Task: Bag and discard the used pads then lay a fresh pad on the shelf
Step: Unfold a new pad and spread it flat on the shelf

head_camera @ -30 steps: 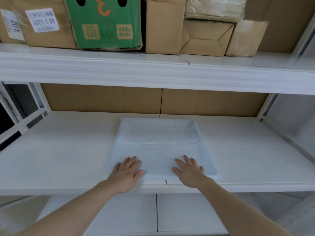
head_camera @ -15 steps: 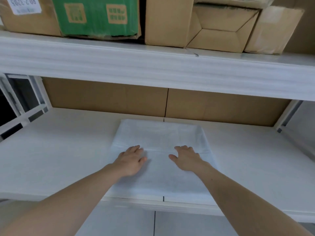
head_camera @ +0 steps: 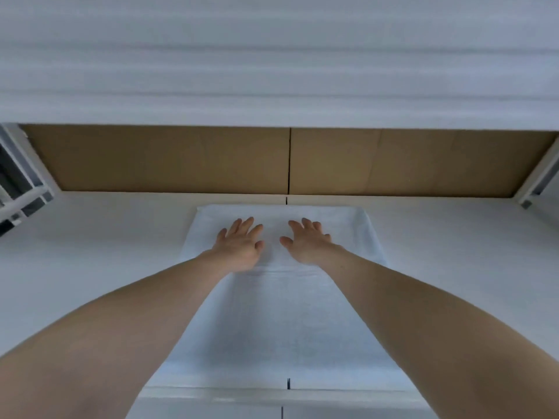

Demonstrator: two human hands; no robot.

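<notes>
Pad: a pale blue-white pad [head_camera: 281,322] lies flat on the white shelf [head_camera: 90,267], in the centre of the frame, running from the shelf's front edge at the bottom almost to the back panel.
Crease: a faint fold line crosses the pad just below the 2 hands.
Left hand: the left hand [head_camera: 239,246] rests palm down on the far part of the pad, fingers straight and spread, gripping nothing.
Right hand: the right hand [head_camera: 308,246] lies beside it, also flat and splayed (thumbs pointing toward each other, not touching).
Forearms: both bare arms reach in from the lower corners.
Back panel: brown cardboard [head_camera: 169,158] in 2 sections lines the rear, mid frame.
Upper shelf: the white underside of the shelf above [head_camera: 272,62] fills the top.
Frame: white racking posts show at the far left [head_camera: 21,192] and far right.
</notes>
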